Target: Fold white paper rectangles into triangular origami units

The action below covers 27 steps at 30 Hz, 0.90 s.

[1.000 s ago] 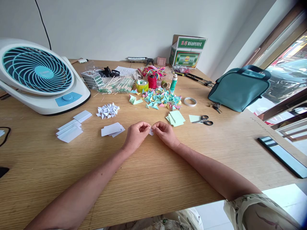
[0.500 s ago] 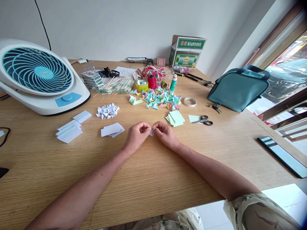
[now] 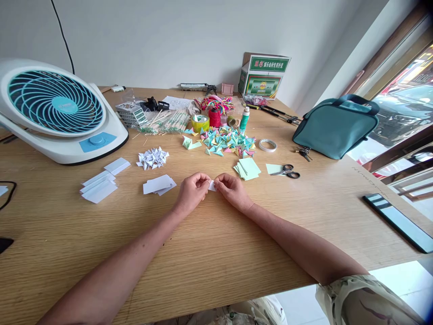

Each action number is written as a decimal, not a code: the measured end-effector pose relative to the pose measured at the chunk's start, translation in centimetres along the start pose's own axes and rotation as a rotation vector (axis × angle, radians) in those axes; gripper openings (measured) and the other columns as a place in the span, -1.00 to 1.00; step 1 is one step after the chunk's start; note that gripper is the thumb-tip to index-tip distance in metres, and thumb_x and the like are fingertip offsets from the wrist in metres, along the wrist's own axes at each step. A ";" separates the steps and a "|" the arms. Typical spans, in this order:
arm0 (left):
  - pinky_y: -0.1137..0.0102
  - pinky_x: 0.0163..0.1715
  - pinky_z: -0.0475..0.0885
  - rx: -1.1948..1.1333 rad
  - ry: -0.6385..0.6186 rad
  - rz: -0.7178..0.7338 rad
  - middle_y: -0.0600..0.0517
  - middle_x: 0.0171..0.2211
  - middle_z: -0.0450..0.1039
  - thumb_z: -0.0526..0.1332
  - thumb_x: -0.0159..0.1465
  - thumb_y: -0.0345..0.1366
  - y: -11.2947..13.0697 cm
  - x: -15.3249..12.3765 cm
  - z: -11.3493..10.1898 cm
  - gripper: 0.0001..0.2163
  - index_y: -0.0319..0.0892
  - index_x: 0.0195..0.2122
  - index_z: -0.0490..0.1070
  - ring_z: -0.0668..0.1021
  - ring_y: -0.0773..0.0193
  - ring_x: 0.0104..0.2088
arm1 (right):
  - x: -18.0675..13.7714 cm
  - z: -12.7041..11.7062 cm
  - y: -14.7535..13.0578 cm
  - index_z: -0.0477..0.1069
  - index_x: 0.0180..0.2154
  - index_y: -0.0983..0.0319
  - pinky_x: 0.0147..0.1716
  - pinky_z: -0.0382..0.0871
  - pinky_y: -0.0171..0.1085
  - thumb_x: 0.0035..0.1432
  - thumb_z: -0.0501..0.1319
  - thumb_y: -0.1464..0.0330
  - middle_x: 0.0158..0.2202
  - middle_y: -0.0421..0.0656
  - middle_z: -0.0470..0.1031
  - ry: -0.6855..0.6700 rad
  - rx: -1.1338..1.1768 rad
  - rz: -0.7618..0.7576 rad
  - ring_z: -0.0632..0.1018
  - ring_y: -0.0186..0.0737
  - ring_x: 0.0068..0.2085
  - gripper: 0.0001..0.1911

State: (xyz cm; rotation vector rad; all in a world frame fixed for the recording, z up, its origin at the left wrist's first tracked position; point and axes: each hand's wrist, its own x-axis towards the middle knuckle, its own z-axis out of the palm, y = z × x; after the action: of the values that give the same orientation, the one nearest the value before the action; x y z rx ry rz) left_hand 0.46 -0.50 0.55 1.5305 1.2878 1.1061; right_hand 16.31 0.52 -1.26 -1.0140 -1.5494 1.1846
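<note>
Between my two hands is a small white piece of paper, partly hidden by the fingers. My left hand pinches its left side with thumb and forefinger. On its right side my right hand grips it the same way. Left of my hands lies a short stack of white paper slips. Farther left are more white slips, fanned out. A pile of small folded white paper pieces sits behind them. Beyond my right hand is a stack of pale green slips.
Scissors lie at the right beside a tape roll. Colored folded pieces are heaped farther back. A fan stands left, a teal bag right, and a phone near the right edge.
The white paper between my fingers has turned and shows a wider, squarer face. Both hands stay in nearly the same place, and the view has shifted slightly.
</note>
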 end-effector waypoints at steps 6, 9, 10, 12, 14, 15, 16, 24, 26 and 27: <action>0.52 -0.69 0.20 0.039 -0.020 0.042 0.16 -0.63 0.28 0.18 0.18 -0.21 -0.1 -0.1 0.0 -0.85 -0.18 -0.42 0.38 0.30 0.45 -0.70 | 0.0 0.1 0.3 0.32 -0.43 0.24 -0.43 0.22 -0.30 0.12 0.17 0.20 -0.48 -0.21 0.35 0.024 -0.047 -0.024 0.35 -0.32 -0.45 -0.77; 0.52 -0.65 0.20 0.070 0.018 0.054 0.17 -0.65 0.27 0.18 0.16 -0.24 -0.1 -0.2 0.1 -0.88 -0.17 -0.45 0.38 0.28 0.44 -0.68 | 0.1 0.1 0.5 0.33 -0.42 0.24 -0.43 0.23 -0.31 0.11 0.18 0.22 -0.47 -0.21 0.36 0.016 -0.044 -0.033 0.35 -0.32 -0.45 -0.79; 0.51 -0.64 0.21 0.080 0.027 0.057 0.17 -0.66 0.27 0.18 0.16 -0.25 0.0 -0.2 0.1 -0.88 -0.17 -0.46 0.38 0.29 0.44 -0.68 | 0.1 0.1 0.6 0.33 -0.42 0.23 -0.43 0.24 -0.31 0.12 0.18 0.23 -0.48 -0.22 0.36 0.015 -0.040 -0.040 0.35 -0.32 -0.45 -0.80; 0.51 -0.61 0.22 0.090 0.026 0.064 0.17 -0.66 0.28 0.18 0.14 -0.27 0.0 -0.2 0.3 -0.90 -0.16 -0.47 0.38 0.30 0.43 -0.66 | 0.1 0.1 0.7 0.32 -0.42 0.23 -0.43 0.24 -0.31 0.12 0.18 0.25 -0.48 -0.22 0.36 0.017 -0.047 -0.063 0.35 -0.33 -0.45 -0.82; 0.51 -0.61 0.22 0.087 0.003 0.070 0.16 -0.65 0.29 0.17 0.13 -0.28 0.0 -0.2 0.3 -0.91 -0.16 -0.48 0.37 0.30 0.43 -0.65 | 0.0 0.0 0.6 0.32 -0.43 0.23 -0.45 0.23 -0.32 0.12 0.17 0.29 -0.49 -0.23 0.34 0.024 -0.085 -0.091 0.33 -0.33 -0.46 -0.85; 0.51 -0.61 0.22 0.084 -0.010 0.070 0.17 -0.65 0.29 0.17 0.13 -0.29 -0.1 -0.2 0.4 -0.91 -0.16 -0.48 0.37 0.30 0.42 -0.65 | 0.0 0.0 0.6 0.31 -0.43 0.22 -0.46 0.22 -0.32 0.12 0.16 0.31 -0.49 -0.24 0.33 0.026 -0.109 -0.106 0.32 -0.34 -0.47 -0.87; 0.51 -0.61 0.22 0.082 -0.023 0.067 0.17 -0.65 0.29 0.17 0.12 -0.30 -0.1 -0.2 0.4 -0.92 -0.16 -0.48 0.37 0.30 0.42 -0.65 | -0.1 -0.1 0.5 0.31 -0.43 0.22 -0.46 0.20 -0.33 0.11 0.15 0.33 -0.49 -0.24 0.32 0.027 -0.133 -0.119 0.31 -0.34 -0.46 -0.88; 0.54 -0.69 0.17 -0.136 -0.009 -0.042 0.16 -0.63 0.24 0.21 0.12 -0.24 0.0 -0.1 0.5 -0.88 -0.19 -0.44 0.37 0.26 0.45 -0.65 | -0.2 -0.1 -0.2 0.31 -0.36 0.23 -0.40 0.25 -0.31 0.19 0.12 0.24 -0.43 -0.23 0.32 0.009 -0.051 -0.068 0.35 -0.32 -0.41 -0.81; 0.55 -0.70 0.19 -0.232 0.034 -0.070 0.15 -0.62 0.26 0.23 0.13 -0.22 0.1 0.0 0.5 -0.85 -0.20 -0.43 0.37 0.28 0.45 -0.63 | -0.2 0.0 0.0 0.33 -0.30 0.23 -0.40 0.28 -0.32 0.15 0.19 0.20 -0.37 -0.20 0.38 0.008 -0.035 -0.044 0.39 -0.32 -0.38 -0.79; 0.55 -0.69 0.22 -0.267 0.049 -0.079 0.13 -0.60 0.28 0.24 0.12 -0.22 0.1 0.0 0.5 -0.84 -0.21 -0.43 0.37 0.30 0.44 -0.62 | -0.2 0.1 0.1 0.33 -0.27 0.23 -0.40 0.30 -0.32 0.12 0.22 0.20 -0.33 -0.19 0.40 0.008 -0.031 -0.030 0.41 -0.32 -0.37 -0.76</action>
State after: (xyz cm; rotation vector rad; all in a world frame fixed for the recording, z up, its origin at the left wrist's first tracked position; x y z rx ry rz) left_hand 1.02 -0.55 0.51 1.2521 1.1701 1.2168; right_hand 16.27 0.36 -1.41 -1.0111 -1.5762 1.1381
